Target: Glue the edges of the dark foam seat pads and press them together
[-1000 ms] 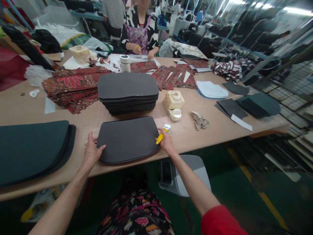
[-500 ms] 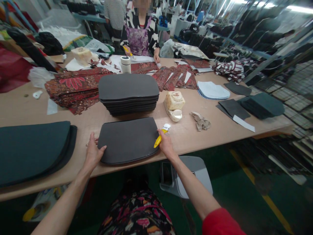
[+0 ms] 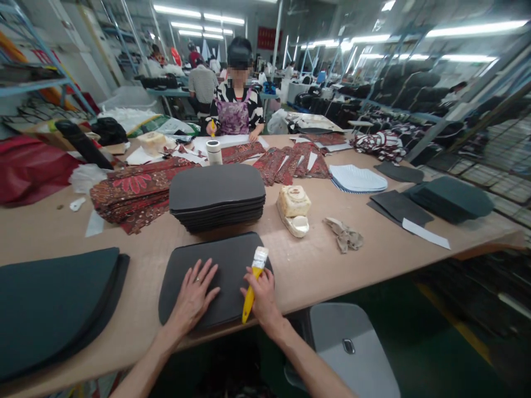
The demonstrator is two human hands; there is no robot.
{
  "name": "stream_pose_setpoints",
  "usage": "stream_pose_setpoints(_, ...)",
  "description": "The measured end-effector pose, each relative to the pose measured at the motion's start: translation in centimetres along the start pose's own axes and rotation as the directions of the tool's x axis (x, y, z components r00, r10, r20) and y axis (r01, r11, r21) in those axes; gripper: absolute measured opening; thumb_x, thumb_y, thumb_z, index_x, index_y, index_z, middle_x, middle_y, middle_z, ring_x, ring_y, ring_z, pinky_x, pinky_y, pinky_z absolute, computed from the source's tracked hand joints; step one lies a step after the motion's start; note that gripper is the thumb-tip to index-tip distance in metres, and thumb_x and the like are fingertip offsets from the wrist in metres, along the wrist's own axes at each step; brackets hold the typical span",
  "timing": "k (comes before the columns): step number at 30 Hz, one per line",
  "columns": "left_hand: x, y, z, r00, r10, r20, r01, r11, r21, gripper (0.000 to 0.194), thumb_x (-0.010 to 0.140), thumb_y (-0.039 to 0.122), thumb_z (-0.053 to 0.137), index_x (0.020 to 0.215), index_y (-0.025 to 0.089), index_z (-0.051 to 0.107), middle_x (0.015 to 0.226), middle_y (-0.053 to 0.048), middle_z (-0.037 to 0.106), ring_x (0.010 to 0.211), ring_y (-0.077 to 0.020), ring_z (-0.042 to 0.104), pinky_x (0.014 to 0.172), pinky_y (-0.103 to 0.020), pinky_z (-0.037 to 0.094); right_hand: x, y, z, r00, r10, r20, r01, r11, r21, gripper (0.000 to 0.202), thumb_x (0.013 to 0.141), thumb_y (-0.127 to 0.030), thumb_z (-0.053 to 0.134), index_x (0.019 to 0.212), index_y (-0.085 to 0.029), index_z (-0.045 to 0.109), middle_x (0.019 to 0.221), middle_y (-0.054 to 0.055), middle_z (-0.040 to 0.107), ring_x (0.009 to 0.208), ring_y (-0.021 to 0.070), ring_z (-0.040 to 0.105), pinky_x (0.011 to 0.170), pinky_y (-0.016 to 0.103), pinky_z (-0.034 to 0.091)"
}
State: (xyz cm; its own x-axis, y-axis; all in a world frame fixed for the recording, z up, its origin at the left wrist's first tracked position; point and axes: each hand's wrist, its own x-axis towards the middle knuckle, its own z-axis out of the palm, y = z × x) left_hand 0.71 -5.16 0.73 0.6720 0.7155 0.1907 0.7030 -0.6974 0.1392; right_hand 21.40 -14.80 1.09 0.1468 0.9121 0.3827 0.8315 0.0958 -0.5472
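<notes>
A dark grey panel (image 3: 228, 257) with rounded corners lies flat at the table's front edge. My left hand (image 3: 196, 292) rests on its left half, fingers spread and palm down. Over the panel's right side, my right hand (image 3: 262, 296) holds a yellow-handled paintbrush (image 3: 249, 298), its whitish bristles pointing away from me. Some right-hand fingers appear to rest on the panel too. Just behind stands a neat stack of similar dark panels (image 3: 218, 190). To the right of that stack is a cream-coloured, stained plastic container (image 3: 293, 207) with a round white cap.
Large dark green sheets (image 3: 53, 304) lie at the left. A crumpled rag (image 3: 344, 235), pale blue striped pieces (image 3: 357, 178) and more dark pieces (image 3: 452, 199) are at the right. Red patterned fabric (image 3: 133, 190) and a white bottle (image 3: 214, 153) are behind. A co-worker (image 3: 234, 113) sits opposite; a grey stool (image 3: 352, 348) stands below.
My left hand has moved from the panel's left edge onto its top. My right hand has shifted inward from the right edge with the paintbrush. The head view has tilted up.
</notes>
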Motion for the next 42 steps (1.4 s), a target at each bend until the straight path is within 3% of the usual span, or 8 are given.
stream_pose_setpoints(6, -2.2, 0.8, 1.1, 0.996, 0.091, 0.019, -0.093, 0.990, 0.110, 0.053, 0.086, 0.037, 0.049, 0.137, 0.025, 0.040, 0.141, -0.007, 0.043, 0.129, -0.0322, 0.040, 0.099, -0.050, 0.038, -2.8, -0.6, -0.1, 0.998, -0.018, -0.052, 0.021, 0.999, 0.041, 0.018, 0.083, -0.015, 0.053, 0.100, -0.021, 0.052, 0.117, 0.011, 0.062, 0.111, 0.0246, 0.057, 0.095, 0.050, 0.037)
stream_pose_setpoints(10, -2.0, 0.3, 1.0, 0.992, 0.119, -0.051, -0.115, 0.991, 0.067, 0.048, 0.086, 0.035, 0.048, 0.131, 0.022, 0.047, 0.135, -0.008, 0.050, 0.124, -0.0309, 0.045, 0.099, -0.048, 0.036, -2.6, 0.7, 0.0, 0.991, 0.074, -0.108, -0.077, 0.997, -0.023, 0.017, 0.085, -0.016, 0.052, 0.101, -0.020, 0.052, 0.119, 0.012, 0.061, 0.117, 0.0252, 0.053, 0.093, 0.049, 0.039)
stream_pose_setpoints(13, -0.1, -0.1, 0.8, 0.986, 0.116, -0.121, -0.123, 0.991, -0.054, 0.041, 0.088, 0.030, 0.045, 0.127, 0.018, 0.050, 0.129, -0.011, 0.055, 0.120, -0.0283, 0.048, 0.099, -0.047, 0.036, -1.5, 1.7, 0.5, 0.971, 0.175, -0.162, -0.185, 0.981, -0.049, 0.016, 0.086, -0.017, 0.052, 0.101, -0.020, 0.053, 0.119, 0.012, 0.061, 0.118, 0.0248, 0.052, 0.091, 0.047, 0.042)
stream_pose_setpoints(17, 5.0, -0.2, 1.0, 0.991, 0.050, -0.123, -0.083, 0.956, -0.280, 0.035, 0.089, 0.024, 0.045, 0.123, 0.019, 0.051, 0.122, -0.011, 0.058, 0.113, -0.0250, 0.052, 0.092, -0.041, 0.044, 0.3, 2.7, 1.3, 0.941, 0.234, -0.245, -0.263, 0.960, -0.095, 0.015, 0.087, -0.018, 0.051, 0.101, -0.020, 0.055, 0.117, 0.012, 0.062, 0.113, 0.0238, 0.055, 0.086, 0.042, 0.046)
stream_pose_setpoints(21, 11.0, 0.7, 1.8, 0.997, 0.040, -0.059, -0.064, 0.873, -0.484, 0.029, 0.089, 0.021, 0.044, 0.116, 0.018, 0.055, 0.110, -0.010, 0.061, 0.101, -0.0217, 0.057, 0.087, -0.038, 0.049, 1.6, 3.1, 1.7, 0.951, 0.196, -0.237, -0.241, 0.953, -0.182, 0.015, 0.086, -0.017, 0.053, 0.100, -0.020, 0.054, 0.115, 0.013, 0.063, 0.115, 0.0261, 0.054, 0.089, 0.046, 0.042)
stream_pose_setpoints(24, 14.1, 1.7, 2.9, 0.995, 0.098, -0.038, -0.103, 0.842, -0.529, 0.025, 0.088, 0.018, 0.044, 0.109, 0.017, 0.058, 0.103, -0.009, 0.063, 0.094, -0.0208, 0.058, 0.084, -0.037, 0.050, 2.2, 3.5, 1.7, 0.966, 0.164, -0.202, -0.207, 0.955, -0.215, 0.017, 0.085, -0.015, 0.054, 0.101, -0.019, 0.052, 0.114, 0.013, 0.064, 0.116, 0.0267, 0.054, 0.092, 0.048, 0.039)
stream_pose_setpoints(32, 16.8, 3.0, 5.3, 0.998, 0.022, 0.067, 0.013, 0.876, -0.482, 0.020, 0.085, 0.025, 0.051, 0.101, 0.019, 0.062, 0.096, -0.008, 0.061, 0.089, -0.0218, 0.057, 0.081, -0.037, 0.049, 2.8, 5.4, 1.5, 0.970, 0.152, -0.187, -0.185, 0.967, -0.174, 0.016, 0.085, -0.013, 0.052, 0.099, -0.018, 0.054, 0.113, 0.013, 0.065, 0.114, 0.0259, 0.055, 0.096, 0.046, 0.036)
stream_pose_setpoints(42, 18.8, 3.8, 4.7, 0.943, -0.171, 0.284, 0.299, 0.809, -0.505, 0.015, 0.079, 0.037, 0.055, 0.078, 0.023, 0.061, 0.079, -0.003, 0.059, 0.077, -0.0206, 0.057, 0.071, -0.034, 0.046, 2.6, 5.9, 1.2, 0.959, 0.249, -0.137, -0.259, 0.964, -0.060, 0.025, 0.080, -0.010, 0.054, 0.102, -0.021, 0.056, 0.115, 0.009, 0.064, 0.114, 0.0265, 0.056, 0.097, 0.047, 0.038)
